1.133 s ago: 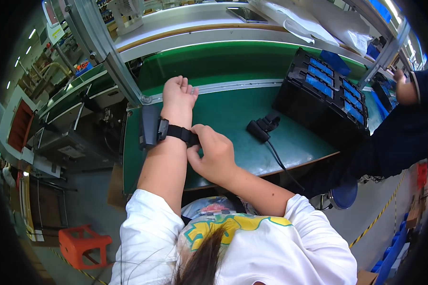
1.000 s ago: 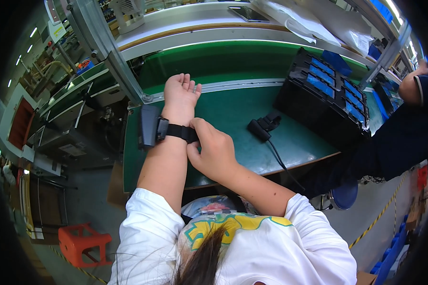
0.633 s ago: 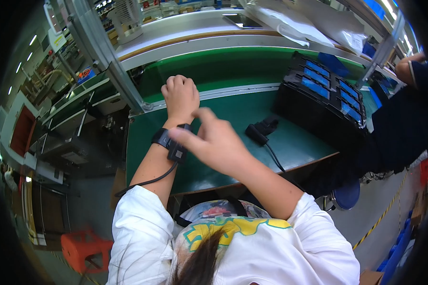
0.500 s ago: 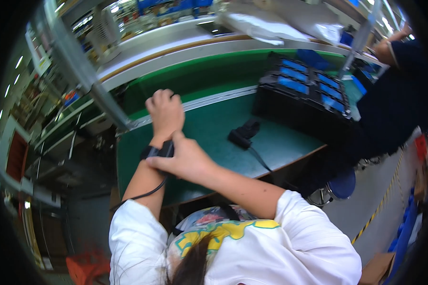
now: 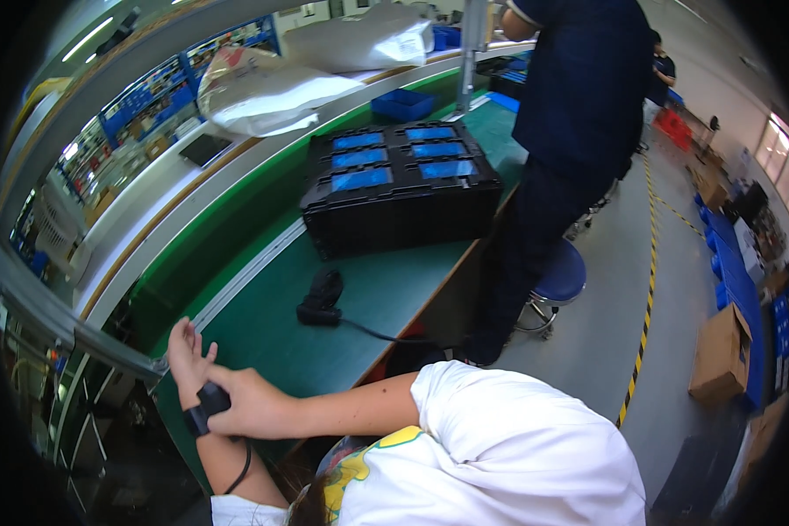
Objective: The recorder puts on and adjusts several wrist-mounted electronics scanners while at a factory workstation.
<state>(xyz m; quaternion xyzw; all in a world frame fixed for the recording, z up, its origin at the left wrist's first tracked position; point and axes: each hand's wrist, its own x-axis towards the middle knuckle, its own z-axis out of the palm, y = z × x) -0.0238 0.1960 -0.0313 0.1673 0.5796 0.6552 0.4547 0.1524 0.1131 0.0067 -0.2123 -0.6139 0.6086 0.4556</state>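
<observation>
A small black box-shaped device (image 5: 213, 399) sits on my left wrist, held by a black strap (image 5: 195, 420). Its thin cable runs back along the forearm. My right hand (image 5: 256, 405) wraps round this device, with the thumb tucked below it. Beyond it, over the table's left corner, my left hand (image 5: 187, 352) holds nothing and has its fingers apart. A second black device with a bunched strap (image 5: 321, 305) lies on the green table (image 5: 381, 279), apart from both hands. Its cable trails over the near edge.
Farther back on the table stands a large black crate (image 5: 403, 215) with blue panels on top. A blue bin (image 5: 403, 104) is behind it. A person in dark clothes (image 5: 574, 96) stands at the right, beside a round blue stool (image 5: 559, 273). A metal post (image 5: 105, 344) rises at the left.
The view has swung to the right, so both hands now appear lower left. My left fingers have gone from curled to spread. My right hand stays on the wrist device.
</observation>
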